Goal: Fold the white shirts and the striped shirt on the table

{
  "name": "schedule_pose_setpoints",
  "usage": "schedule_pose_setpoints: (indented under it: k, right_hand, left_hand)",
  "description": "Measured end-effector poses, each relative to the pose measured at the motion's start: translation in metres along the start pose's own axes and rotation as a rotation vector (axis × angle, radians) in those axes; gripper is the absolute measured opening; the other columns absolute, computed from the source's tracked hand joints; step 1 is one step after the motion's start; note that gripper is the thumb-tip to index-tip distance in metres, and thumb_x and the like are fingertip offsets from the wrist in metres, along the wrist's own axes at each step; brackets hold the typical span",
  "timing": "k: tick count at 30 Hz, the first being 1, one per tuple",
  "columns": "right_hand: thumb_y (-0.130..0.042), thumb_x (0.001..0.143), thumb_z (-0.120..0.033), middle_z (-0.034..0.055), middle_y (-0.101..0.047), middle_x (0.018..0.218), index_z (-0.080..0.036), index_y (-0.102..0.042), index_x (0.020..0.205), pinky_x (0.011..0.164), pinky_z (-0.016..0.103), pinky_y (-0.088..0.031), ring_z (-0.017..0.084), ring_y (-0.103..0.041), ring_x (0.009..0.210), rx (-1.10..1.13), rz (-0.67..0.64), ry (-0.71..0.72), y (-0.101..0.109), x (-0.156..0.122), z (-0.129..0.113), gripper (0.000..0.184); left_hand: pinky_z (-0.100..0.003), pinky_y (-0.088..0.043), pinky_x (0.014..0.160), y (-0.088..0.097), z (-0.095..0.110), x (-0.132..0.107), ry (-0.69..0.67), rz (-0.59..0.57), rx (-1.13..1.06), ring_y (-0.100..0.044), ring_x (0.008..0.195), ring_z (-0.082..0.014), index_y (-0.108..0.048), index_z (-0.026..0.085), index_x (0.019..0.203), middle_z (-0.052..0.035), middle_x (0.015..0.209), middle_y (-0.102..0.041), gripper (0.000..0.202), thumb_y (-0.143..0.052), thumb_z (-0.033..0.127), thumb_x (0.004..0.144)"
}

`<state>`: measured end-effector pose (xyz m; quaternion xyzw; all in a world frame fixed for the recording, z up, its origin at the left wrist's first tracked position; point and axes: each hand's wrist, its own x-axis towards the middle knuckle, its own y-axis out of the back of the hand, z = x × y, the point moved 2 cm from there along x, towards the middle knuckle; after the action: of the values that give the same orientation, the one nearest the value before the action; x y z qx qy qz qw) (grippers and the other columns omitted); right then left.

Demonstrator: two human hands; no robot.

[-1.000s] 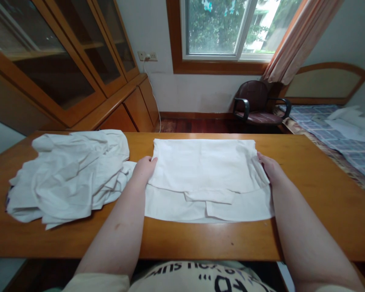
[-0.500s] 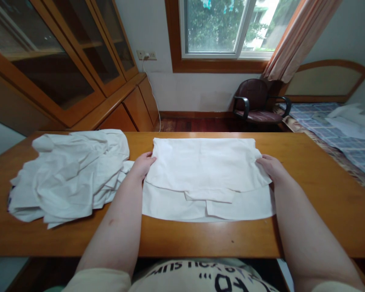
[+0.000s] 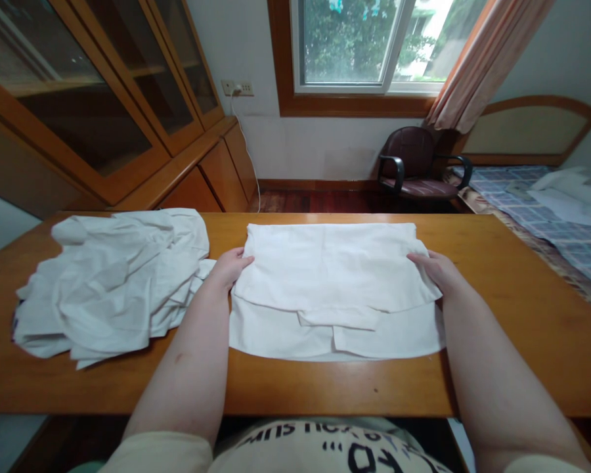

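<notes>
A folded white garment [image 3: 329, 266], perhaps a shirt, lies flat before me on the wooden table. Its upper layer is doubled over, and a lower layer with a rounded hem and a slit sticks out toward me. My left hand [image 3: 230, 268] grips its left edge, thumb on top and the other fingers mostly hidden beneath. At the opposite edge, my right hand [image 3: 436, 268] pinches the cloth the same way. Left of my left forearm rests a crumpled heap of white cloth [image 3: 113, 282].
The wooden table [image 3: 517, 315] spans the view. Behind it stand a glass-door cabinet [image 3: 177, 154] at left, a dark red armchair [image 3: 411, 161] and a bed [image 3: 536, 197] with a checked sheet at right. A white cord [image 3: 246, 144] hangs from a wall socket.
My right thumb has shifted slightly inward over the garment's right edge. The garment's top corners have moved a little outward; otherwise things look the same.
</notes>
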<state>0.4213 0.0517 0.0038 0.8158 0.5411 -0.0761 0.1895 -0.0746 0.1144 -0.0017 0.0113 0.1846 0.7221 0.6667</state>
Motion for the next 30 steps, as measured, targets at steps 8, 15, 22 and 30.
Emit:
schedule_pose_setpoints:
  k: [8,15,22,30]
  right_hand:
    - [-0.074,0.055,-0.023,0.0037,-0.072,0.066,-0.018,-0.068,0.077,0.048,0.031,-0.052,0.023,-0.065,0.056,0.146,0.041,-0.008,0.006,0.004,0.004,0.023]
    - [-0.069,0.050,-0.018,0.0012,-0.069,0.063,-0.019,-0.068,0.075,0.048,0.028,-0.049,0.020,-0.063,0.054,0.224,0.041,0.024,0.007,0.002,0.002,0.024]
    - [-0.074,0.050,-0.023,-0.0012,-0.066,0.069,-0.018,-0.068,0.073,0.059,0.028,-0.049,0.017,-0.060,0.062,0.202,0.255,0.383,0.010,0.003,0.001,0.025]
    - [-0.069,0.061,-0.022,-0.0002,-0.067,0.076,-0.022,-0.069,0.074,0.069,0.029,-0.050,0.019,-0.062,0.076,-0.089,0.487,0.641,0.017,-0.001,-0.002,0.013]
  left_hand:
    - [-0.037,-0.053,0.077,0.006,0.000,-0.003,-0.015,-0.106,-0.150,-0.068,0.078,-0.0255,-0.067,0.013,0.096,-0.0067,0.083,-0.074,0.051,-0.067,0.011,0.045]
    - [-0.034,-0.051,0.073,0.005,-0.002,0.001,-0.140,0.086,0.117,-0.066,0.080,-0.0260,-0.069,0.014,0.099,-0.0088,0.092,-0.073,0.051,-0.063,0.011,0.048]
    - [-0.029,-0.048,0.076,0.006,0.012,-0.003,-0.329,0.353,0.260,-0.065,0.084,-0.0227,-0.064,0.015,0.106,-0.0073,0.095,-0.071,0.049,-0.062,0.014,0.057]
    - [-0.027,-0.044,0.067,0.006,0.014,-0.007,-0.299,0.474,0.450,-0.063,0.078,-0.0223,-0.065,0.017,0.093,-0.0061,0.086,-0.070,0.034,-0.058,0.016,0.060]
